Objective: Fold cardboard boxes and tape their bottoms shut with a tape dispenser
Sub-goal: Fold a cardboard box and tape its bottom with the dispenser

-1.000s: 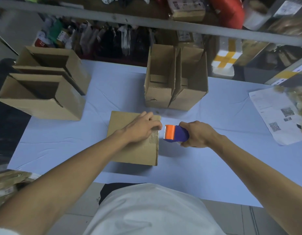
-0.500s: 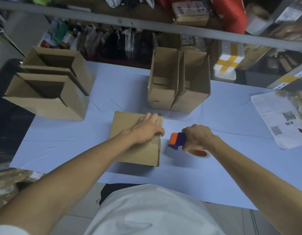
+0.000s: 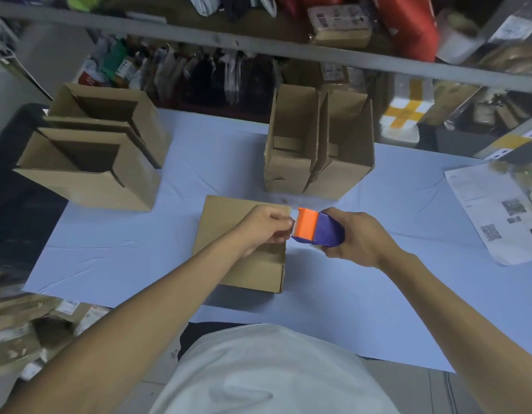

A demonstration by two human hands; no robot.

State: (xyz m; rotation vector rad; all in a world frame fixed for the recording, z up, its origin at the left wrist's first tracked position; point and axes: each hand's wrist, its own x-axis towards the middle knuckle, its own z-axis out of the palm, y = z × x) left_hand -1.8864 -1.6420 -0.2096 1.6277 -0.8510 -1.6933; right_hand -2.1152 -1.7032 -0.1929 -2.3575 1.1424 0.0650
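Fingers, left hand (image 3: 260, 230): my fingertips are pinching together right at the orange toothed end of the tape dispenser (image 3: 317, 230); whether a tape end is sitting between them I cannot tell.
Fingers, right hand (image 3: 358, 239): I am curling them round the purple body of the dispenser and holding it above the table, with the orange end pointing toward my left hand.
Box in work: a cardboard box (image 3: 229, 234) is lying on the table directly under my left hand and forearm, with its broad face turned up; my left hand is hanging over its right edge.
Boxes at the left: two folded-up boxes (image 3: 88, 177) are standing open-topped, one just behind the other, at the table's left side.
Boxes at the back: two more open boxes (image 3: 342, 171) are standing side by side, touching, just beyond the dispenser.
Table (image 3: 378, 309): a pale blue sheet is covering it.
Paper: a printed sheet (image 3: 491, 216) with QR codes is lying at the right edge.
Shelf (image 3: 258, 46): a grey rail is running across the back, with packets and parcels crowding above and below it.
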